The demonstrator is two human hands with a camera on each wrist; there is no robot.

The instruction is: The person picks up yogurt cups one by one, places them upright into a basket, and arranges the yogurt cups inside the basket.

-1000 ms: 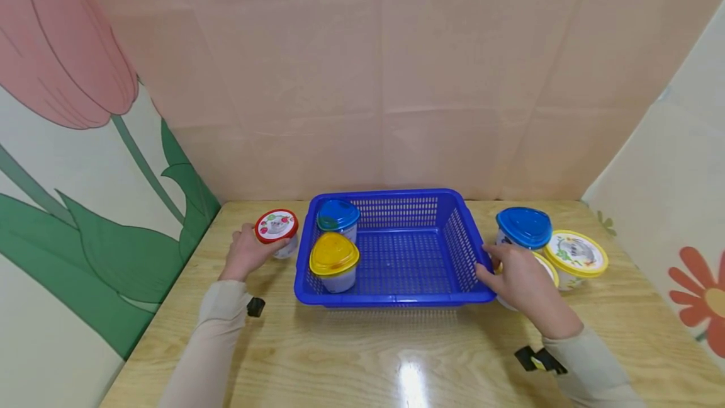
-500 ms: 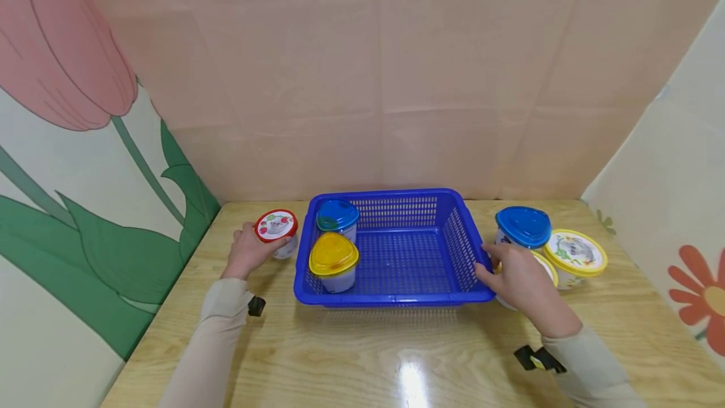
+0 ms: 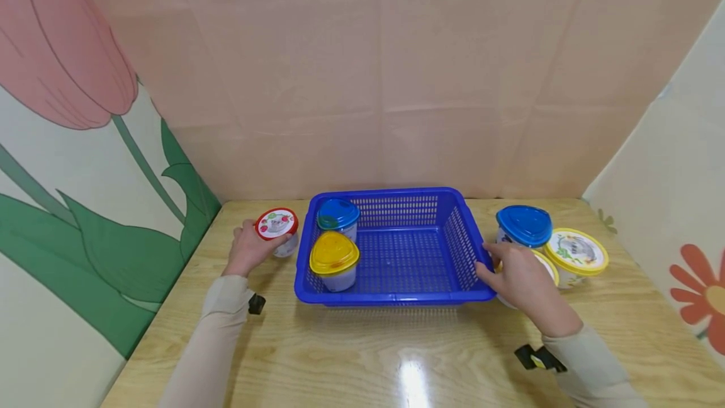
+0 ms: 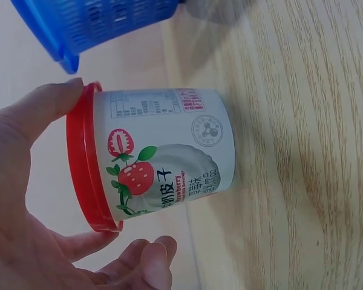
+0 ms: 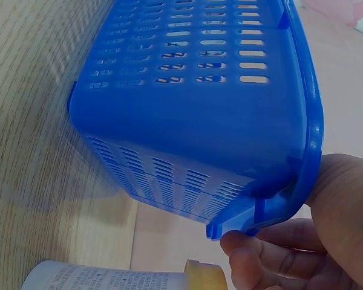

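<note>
Gripping a round, white cup [image 4: 163, 151] by its smooth red lid [image 4: 83, 157], the left hand [image 3: 249, 249] is at nine o'clock from the holey blue plastic basket [image 3: 396, 263]. The right hand [image 3: 523, 288] holds the basket's curved rim [image 5: 313, 121] near three o'clock.

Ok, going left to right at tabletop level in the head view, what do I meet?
Left hand, red-lidded strawberry cup, blue perforated basket, right hand, rightmost yellow-lidded round cup.
</note>
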